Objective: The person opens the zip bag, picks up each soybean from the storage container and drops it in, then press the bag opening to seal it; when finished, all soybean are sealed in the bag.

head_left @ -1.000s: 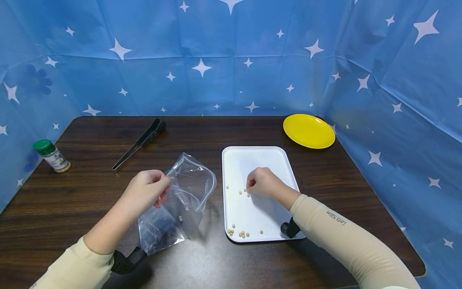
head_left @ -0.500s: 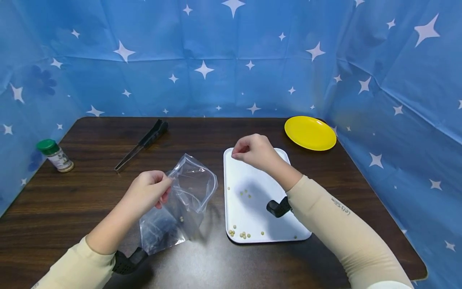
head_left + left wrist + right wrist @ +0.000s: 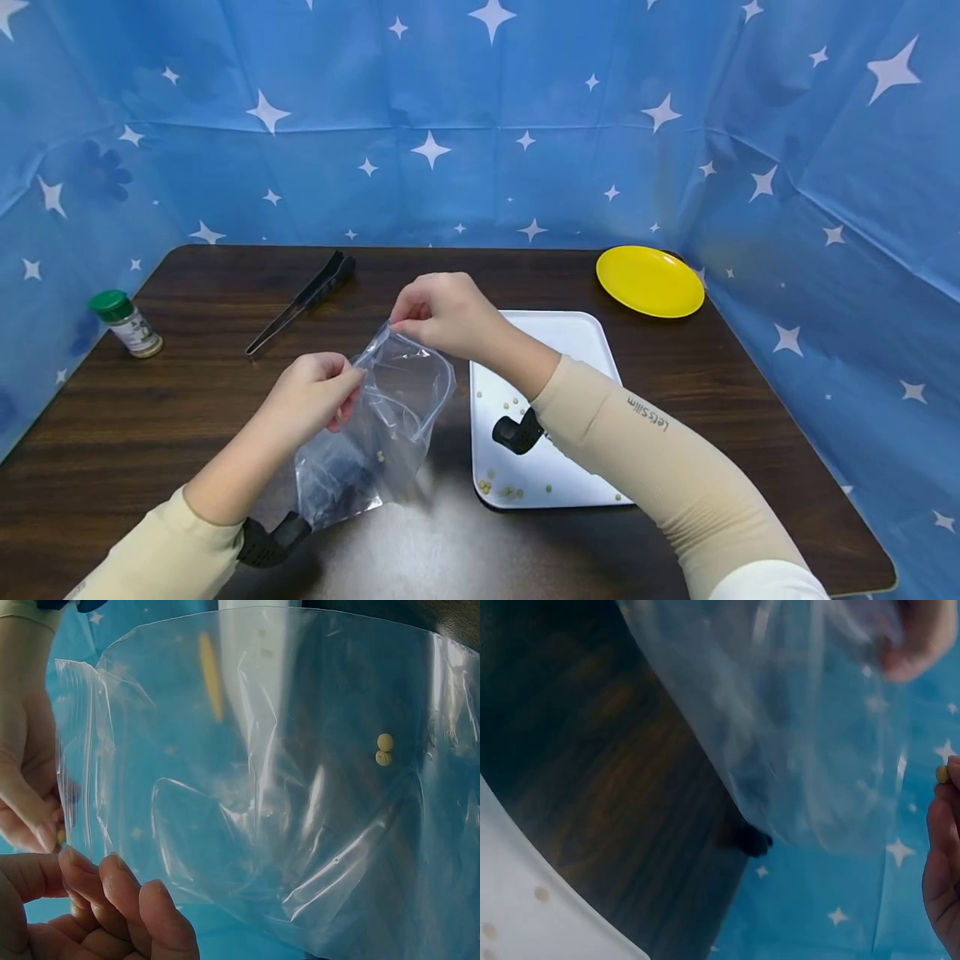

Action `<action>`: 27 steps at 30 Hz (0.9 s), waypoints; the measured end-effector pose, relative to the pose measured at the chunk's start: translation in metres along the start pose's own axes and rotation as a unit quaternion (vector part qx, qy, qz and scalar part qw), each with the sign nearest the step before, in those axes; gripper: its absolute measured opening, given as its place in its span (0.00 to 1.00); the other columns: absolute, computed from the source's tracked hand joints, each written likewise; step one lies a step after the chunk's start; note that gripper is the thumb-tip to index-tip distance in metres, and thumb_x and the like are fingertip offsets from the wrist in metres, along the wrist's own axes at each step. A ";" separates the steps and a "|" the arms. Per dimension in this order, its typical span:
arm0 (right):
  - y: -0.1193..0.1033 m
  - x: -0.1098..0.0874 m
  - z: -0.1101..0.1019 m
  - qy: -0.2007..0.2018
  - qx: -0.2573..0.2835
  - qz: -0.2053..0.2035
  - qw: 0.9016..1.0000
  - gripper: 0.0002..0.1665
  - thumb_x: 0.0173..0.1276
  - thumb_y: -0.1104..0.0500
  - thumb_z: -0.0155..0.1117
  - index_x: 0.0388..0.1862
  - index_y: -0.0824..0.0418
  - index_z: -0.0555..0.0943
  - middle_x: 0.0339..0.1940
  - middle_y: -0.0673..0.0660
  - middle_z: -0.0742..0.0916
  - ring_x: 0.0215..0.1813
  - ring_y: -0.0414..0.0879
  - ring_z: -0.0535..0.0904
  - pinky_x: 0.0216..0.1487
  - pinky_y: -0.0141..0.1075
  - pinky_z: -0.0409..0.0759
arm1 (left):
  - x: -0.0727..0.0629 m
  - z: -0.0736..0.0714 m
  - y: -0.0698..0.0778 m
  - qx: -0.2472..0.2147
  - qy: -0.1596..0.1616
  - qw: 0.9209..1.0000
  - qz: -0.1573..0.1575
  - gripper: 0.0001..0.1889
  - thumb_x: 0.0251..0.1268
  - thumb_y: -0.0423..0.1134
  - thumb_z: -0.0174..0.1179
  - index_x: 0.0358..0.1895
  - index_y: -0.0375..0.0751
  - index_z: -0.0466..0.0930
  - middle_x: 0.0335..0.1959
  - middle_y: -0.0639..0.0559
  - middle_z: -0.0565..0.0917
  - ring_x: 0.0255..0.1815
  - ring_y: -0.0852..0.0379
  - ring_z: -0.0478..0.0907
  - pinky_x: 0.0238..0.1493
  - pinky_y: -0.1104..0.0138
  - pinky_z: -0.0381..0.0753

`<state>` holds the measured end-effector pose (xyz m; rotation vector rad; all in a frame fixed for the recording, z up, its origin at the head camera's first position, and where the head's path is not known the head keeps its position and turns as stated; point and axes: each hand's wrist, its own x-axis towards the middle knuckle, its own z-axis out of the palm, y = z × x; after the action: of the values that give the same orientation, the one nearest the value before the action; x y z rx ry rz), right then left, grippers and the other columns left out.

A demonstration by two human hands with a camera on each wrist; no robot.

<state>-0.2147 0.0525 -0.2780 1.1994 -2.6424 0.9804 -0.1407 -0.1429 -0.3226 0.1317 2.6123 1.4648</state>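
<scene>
My left hand (image 3: pixel 311 396) pinches the zip-lock edge of a clear plastic bag (image 3: pixel 397 412), which hangs tilted with its mouth upward. Two pale yellow soybeans (image 3: pixel 384 750) show inside it in the left wrist view. Over the bag's mouth is my right hand (image 3: pixel 453 312), a single soybean (image 3: pixel 942 775) pinched between thumb and fingertip. To the right lies a white tray (image 3: pixel 573 333), partly covered by the right forearm. Several loose soybeans (image 3: pixel 485 486) are scattered on it, mostly along the near left corner.
Black-handled tongs (image 3: pixel 303 302) lie at the back left of the dark wooden table (image 3: pixel 202 333). A green-capped seasoning jar (image 3: pixel 127 323) stands near the left edge. At the back right is a yellow plate (image 3: pixel 650 282). A star-patterned blue curtain (image 3: pixel 480 192) surrounds the table.
The right hand has risen from the tray with a soybean and travelled left to the bag's mouth. The left hand keeps its hold on the bag, nearly still.
</scene>
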 end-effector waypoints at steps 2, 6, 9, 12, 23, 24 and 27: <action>-0.003 0.001 0.007 -0.020 -0.012 -0.001 1.000 0.01 0.59 0.63 0.67 0.29 0.59 0.85 0.26 0.48 0.83 0.28 0.38 0.75 0.30 0.25 0.73 | 0.001 0.000 0.000 -0.002 -0.001 1.000 0.000 0.14 0.66 0.36 0.48 0.23 0.33 0.71 0.14 0.47 0.72 0.15 0.54 0.70 0.21 0.63 0.75; -0.004 0.001 0.018 -0.048 -0.036 -0.006 0.998 0.03 0.60 0.63 0.67 0.28 0.56 0.84 0.26 0.47 0.82 0.30 0.37 0.75 0.32 0.24 0.73 | 0.001 0.001 0.000 -0.005 -0.002 1.000 -0.003 0.14 0.67 0.36 0.48 0.23 0.34 0.71 0.14 0.47 0.72 0.15 0.54 0.70 0.20 0.63 0.76; -0.004 0.002 0.022 -0.058 -0.042 -0.004 0.997 0.03 0.59 0.62 0.67 0.27 0.56 0.84 0.26 0.46 0.81 0.31 0.36 0.76 0.33 0.23 0.73 | 0.001 0.001 0.000 -0.005 -0.003 1.000 -0.005 0.14 0.68 0.37 0.48 0.24 0.34 0.71 0.15 0.47 0.72 0.15 0.54 0.70 0.21 0.63 0.76; -0.003 0.001 0.022 -0.057 -0.039 0.002 0.998 0.03 0.59 0.61 0.68 0.27 0.55 0.85 0.26 0.46 0.81 0.30 0.36 0.75 0.32 0.24 0.73 | 0.001 0.001 0.001 -0.006 -0.004 1.000 -0.006 0.14 0.67 0.37 0.47 0.24 0.33 0.71 0.15 0.47 0.73 0.16 0.54 0.71 0.21 0.63 0.76; 0.035 -0.020 -0.016 0.010 -0.026 0.094 0.995 0.03 0.58 0.60 0.69 0.30 0.59 0.85 0.25 0.48 0.83 0.28 0.42 0.74 0.30 0.31 0.74 | -0.001 0.000 0.000 0.002 0.005 1.000 -0.004 0.14 0.66 0.37 0.48 0.23 0.34 0.71 0.14 0.48 0.73 0.16 0.54 0.71 0.21 0.64 0.77; 0.042 -0.024 -0.018 0.006 -0.023 0.117 0.993 0.02 0.59 0.60 0.69 0.30 0.58 0.85 0.25 0.48 0.83 0.28 0.42 0.75 0.29 0.31 0.74 | -0.001 0.000 0.000 0.002 0.006 1.000 -0.004 0.14 0.66 0.37 0.48 0.23 0.34 0.71 0.14 0.48 0.73 0.16 0.54 0.71 0.21 0.63 0.77; 0.063 -0.036 -0.019 -0.021 -0.023 0.181 0.983 0.02 0.59 0.61 0.68 0.29 0.58 0.84 0.24 0.48 0.83 0.29 0.44 0.75 0.30 0.32 0.76 | -0.001 0.000 0.000 0.003 0.008 1.000 -0.004 0.14 0.66 0.37 0.48 0.23 0.34 0.71 0.14 0.48 0.73 0.16 0.54 0.71 0.21 0.63 0.77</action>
<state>-0.2372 0.1176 -0.3071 0.7515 -2.9639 0.9392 -0.1397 -0.1432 -0.3220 0.1092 2.6273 1.4616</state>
